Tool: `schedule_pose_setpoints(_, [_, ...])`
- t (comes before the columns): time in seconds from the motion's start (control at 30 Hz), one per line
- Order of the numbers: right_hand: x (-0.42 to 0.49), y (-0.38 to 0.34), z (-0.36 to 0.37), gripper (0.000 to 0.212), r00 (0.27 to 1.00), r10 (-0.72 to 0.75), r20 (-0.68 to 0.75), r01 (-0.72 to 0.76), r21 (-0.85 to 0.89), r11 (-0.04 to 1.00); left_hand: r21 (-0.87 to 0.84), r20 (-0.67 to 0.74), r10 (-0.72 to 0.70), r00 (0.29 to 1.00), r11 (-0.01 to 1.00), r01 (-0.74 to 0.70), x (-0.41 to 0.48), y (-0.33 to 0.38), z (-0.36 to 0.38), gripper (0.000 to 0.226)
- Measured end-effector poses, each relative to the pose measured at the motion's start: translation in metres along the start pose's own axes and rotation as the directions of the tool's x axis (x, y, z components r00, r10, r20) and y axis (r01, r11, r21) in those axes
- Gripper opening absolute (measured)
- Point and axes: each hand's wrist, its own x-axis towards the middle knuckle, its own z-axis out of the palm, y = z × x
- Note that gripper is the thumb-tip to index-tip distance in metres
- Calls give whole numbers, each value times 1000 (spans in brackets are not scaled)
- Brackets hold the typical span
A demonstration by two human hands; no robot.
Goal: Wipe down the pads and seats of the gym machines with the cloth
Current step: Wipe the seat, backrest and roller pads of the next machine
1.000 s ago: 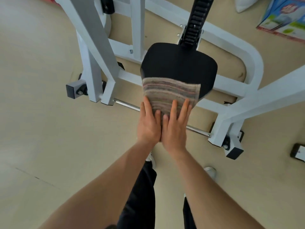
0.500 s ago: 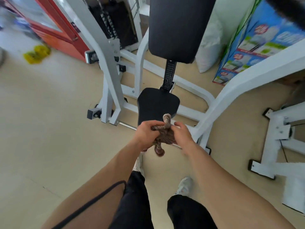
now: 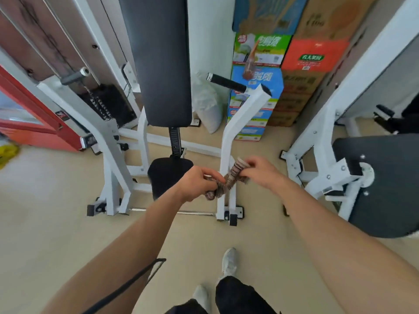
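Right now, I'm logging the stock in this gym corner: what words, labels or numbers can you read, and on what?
Nothing reads clearly.
Green box: white Chinese characters, blurred.
Orange box: green label, characters blurred.
Blue box: print blurred.
Brown cartons: dark print, unreadable.
Frame sticker: too small.

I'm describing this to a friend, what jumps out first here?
Two bare hands, the left hand and right hand, bunch a striped cloth at centre frame. Behind them stands a white machine with a tall black back pad above a small black seat.
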Motion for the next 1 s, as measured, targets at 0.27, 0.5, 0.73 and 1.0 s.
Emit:
schedule_pose_setpoints(0.27, [-121,32,-66,24,994,-36,-106,31,-45,999,221,55,153,987,962,-162,-22,66,103,59])
schedule_pose_setpoints(0.5, [-232,120,-169,14,987,1,-160,-10,-59,998,542,216,336,917,740,-398,-36,155,239,35])
schedule_pose_setpoints(0.73, [-361,273,-302,22,961,65,-268,-95,-101,990,515,213,426,879,716,-472,-56,257,418,22])
schedule_pose_setpoints(1.0, [-460,412,-441,11,881,141,-451,-243,-175,954,532,365,487,794,590,-607,-65,383,600,18])
